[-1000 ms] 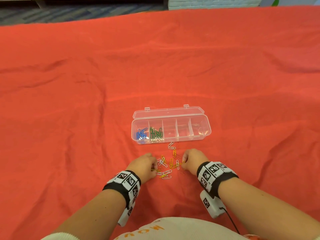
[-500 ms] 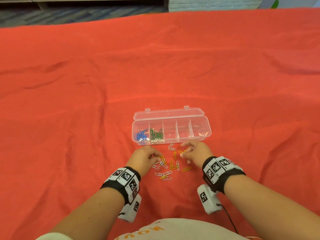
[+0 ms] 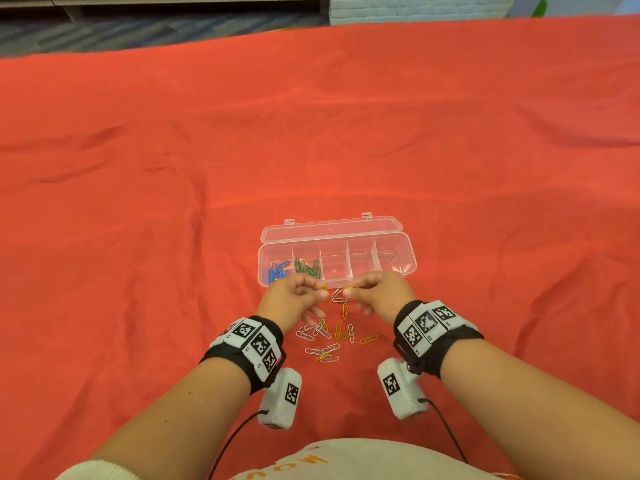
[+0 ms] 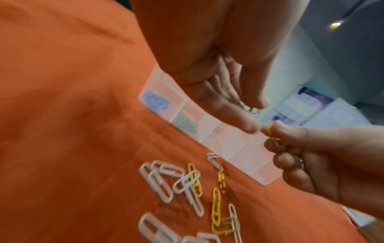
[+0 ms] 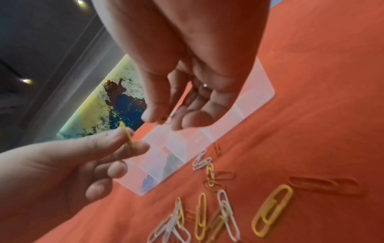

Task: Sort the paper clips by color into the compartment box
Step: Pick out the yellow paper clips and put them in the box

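Paper clips (image 3: 329, 336), white, yellow and red, scattered loose on the red cloth (image 3: 138, 202) covering the desk, just below and between both hands. One yellow clip (image 3: 324, 288) pinched upright in the grip of the left hand (image 3: 294, 299), thumb and forefinger closed on it, other fingers loosely curled. Another yellow clip (image 3: 349, 287) pinched in the grip of the right hand (image 3: 379, 294), thumb against fingertips; in the right wrist view only a sliver of yellow showing there. Both grips raised above the cloth, close together, fingertips nearly meeting. Clear compartment box (image 3: 408, 258) just beyond the grips, lid folded open at the back, five compartments in a row. Blue clips (image 3: 277, 270) in the compartment farthest left, green clips (image 3: 306, 267) in the next one. Marker-printed bands (image 3: 252, 341) strapped around both wrists.
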`<state>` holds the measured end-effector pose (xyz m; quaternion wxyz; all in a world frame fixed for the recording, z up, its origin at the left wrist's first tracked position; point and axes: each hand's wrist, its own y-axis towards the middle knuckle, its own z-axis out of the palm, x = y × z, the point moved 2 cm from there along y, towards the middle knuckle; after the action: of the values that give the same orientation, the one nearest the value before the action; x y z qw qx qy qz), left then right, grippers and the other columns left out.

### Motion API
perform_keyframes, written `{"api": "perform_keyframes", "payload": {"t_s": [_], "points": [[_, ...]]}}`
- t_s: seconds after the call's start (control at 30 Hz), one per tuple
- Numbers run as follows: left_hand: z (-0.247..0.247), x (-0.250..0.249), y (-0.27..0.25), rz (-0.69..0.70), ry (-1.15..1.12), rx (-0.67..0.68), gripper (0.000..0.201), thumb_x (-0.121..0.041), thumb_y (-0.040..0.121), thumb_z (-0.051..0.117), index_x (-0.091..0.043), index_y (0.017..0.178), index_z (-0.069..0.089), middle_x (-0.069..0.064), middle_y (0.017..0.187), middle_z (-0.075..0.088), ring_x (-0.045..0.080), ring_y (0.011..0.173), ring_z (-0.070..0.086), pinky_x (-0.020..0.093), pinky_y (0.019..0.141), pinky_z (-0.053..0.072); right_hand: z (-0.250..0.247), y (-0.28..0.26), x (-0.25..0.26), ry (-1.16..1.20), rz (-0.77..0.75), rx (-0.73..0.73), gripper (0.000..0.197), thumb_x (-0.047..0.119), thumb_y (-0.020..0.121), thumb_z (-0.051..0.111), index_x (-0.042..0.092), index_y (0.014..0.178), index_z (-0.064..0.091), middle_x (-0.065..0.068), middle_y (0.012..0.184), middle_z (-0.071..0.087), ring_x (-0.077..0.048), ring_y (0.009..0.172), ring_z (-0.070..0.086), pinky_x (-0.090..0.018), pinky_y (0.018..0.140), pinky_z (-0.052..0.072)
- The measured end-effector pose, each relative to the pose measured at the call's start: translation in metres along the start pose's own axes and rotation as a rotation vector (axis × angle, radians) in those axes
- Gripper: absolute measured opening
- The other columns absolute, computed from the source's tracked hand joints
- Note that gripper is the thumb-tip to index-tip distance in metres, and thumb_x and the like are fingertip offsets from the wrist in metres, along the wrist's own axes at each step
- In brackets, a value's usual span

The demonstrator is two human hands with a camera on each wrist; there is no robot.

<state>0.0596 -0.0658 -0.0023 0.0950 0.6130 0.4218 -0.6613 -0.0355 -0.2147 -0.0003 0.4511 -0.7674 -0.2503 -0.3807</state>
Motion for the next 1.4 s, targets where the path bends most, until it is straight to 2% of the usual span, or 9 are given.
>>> {"api": "perform_keyframes", "payload": {"t_s": [0.27,0.57,0.73,0.9,0.97,1.03,1.1,1.27,1.4], "points": [[0.009,-0.026,0.033,-0.012,0.253,-0.246,0.017,-0.020,0.078,0.073,-0.020,0.068,0.060,-0.001,0.058,0.060,0.011,0.040,0.054,0.023,0.045,0.046,0.000,0.022,0.017,0.026,0.084,-0.112,0.017,0.018,0.080,0.073,0.005,0.091,0.069,-0.005,0.054,0.063,-0.010,0.035,0.054,-0.025,0.051,0.050],[0.017,-0.037,0.052,-0.203,0.189,-0.206,0.018,-0.005,0.091,0.053,-0.004,0.105,0.064,0.006,0.056,0.059,0.002,0.028,0.052,0.012,0.034,0.044,0.000,0.039,0.021,0.083,0.142,-0.090,0.028,0.016,0.085,0.067,0.008,0.112,0.064,-0.009,0.058,0.064,-0.023,0.051,0.061,-0.045,0.076,0.057],[0.014,-0.036,0.050,-0.210,0.193,-0.241,0.023,-0.005,0.091,0.050,-0.010,0.109,0.064,0.007,0.056,0.061,0.012,0.038,0.055,0.019,0.045,0.047,0.002,0.037,0.024,0.058,0.140,-0.023,0.037,0.016,0.086,0.067,0.009,0.122,0.060,-0.006,0.064,0.065,-0.017,0.046,0.062,-0.028,0.050,0.054],[0.008,-0.032,0.034,-0.021,0.249,-0.318,0.017,-0.009,0.084,0.057,-0.021,0.081,0.069,0.000,0.070,0.065,0.017,0.049,0.058,0.023,0.049,0.047,-0.001,0.027,0.029,-0.009,0.131,0.044,0.039,0.010,0.096,0.050,0.017,0.134,0.050,-0.021,0.117,0.065,-0.004,0.034,0.059,-0.016,0.034,0.045],[0.006,-0.029,0.024,0.049,0.282,-0.311,0.019,-0.009,0.083,0.058,-0.024,0.077,0.068,-0.005,0.072,0.062,0.012,0.057,0.055,0.019,0.051,0.046,-0.003,0.022,0.028,-0.140,0.065,0.104,0.040,0.009,0.097,0.045,0.021,0.135,0.049,-0.021,0.130,0.058,-0.008,0.062,0.072,-0.012,0.044,0.049],[0.005,-0.024,0.013,0.091,0.330,-0.296,0.020,-0.007,0.082,0.057,-0.023,0.079,0.069,-0.008,0.072,0.059,0.006,0.057,0.050,0.006,0.046,0.039,-0.005,0.016,0.030,-0.440,-0.017,0.101,0.045,0.006,0.094,0.043,0.024,0.134,0.050,-0.013,0.133,0.057,-0.022,0.107,0.065,-0.018,0.077,0.052],[0.005,-0.017,0.004,0.115,0.380,-0.293,0.022,-0.006,0.080,0.055,-0.023,0.079,0.069,-0.012,0.067,0.056,0.002,0.051,0.046,0.005,0.045,0.036,-0.001,0.012,0.031,-0.615,-0.009,0.126,0.053,-0.003,0.089,0.043,0.026,0.134,0.051,-0.007,0.137,0.055,-0.024,0.117,0.060,-0.028,0.093,0.048],[0.006,0.000,-0.009,0.127,0.490,-0.221,0.024,-0.006,0.079,0.054,-0.023,0.082,0.070,-0.015,0.065,0.054,-0.004,0.044,0.048,0.004,0.046,0.036,0.003,0.006,0.031,-0.535,-0.069,0.045,0.052,-0.003,0.090,0.040,0.026,0.130,0.055,-0.005,0.118,0.066,-0.019,0.089,0.064,-0.019,0.057,0.043],[0.005,0.015,-0.011,0.090,0.679,-0.085,0.019,-0.011,0.079,0.057,-0.025,0.087,0.068,-0.007,0.088,0.061,0.005,0.066,0.054,0.020,0.070,0.047,0.001,-0.004,0.023,-0.435,-0.198,-0.113,0.033,0.001,0.088,0.042,0.021,0.089,0.069,0.001,0.106,0.058,-0.015,0.081,0.054,-0.023,0.071,0.040]]}}
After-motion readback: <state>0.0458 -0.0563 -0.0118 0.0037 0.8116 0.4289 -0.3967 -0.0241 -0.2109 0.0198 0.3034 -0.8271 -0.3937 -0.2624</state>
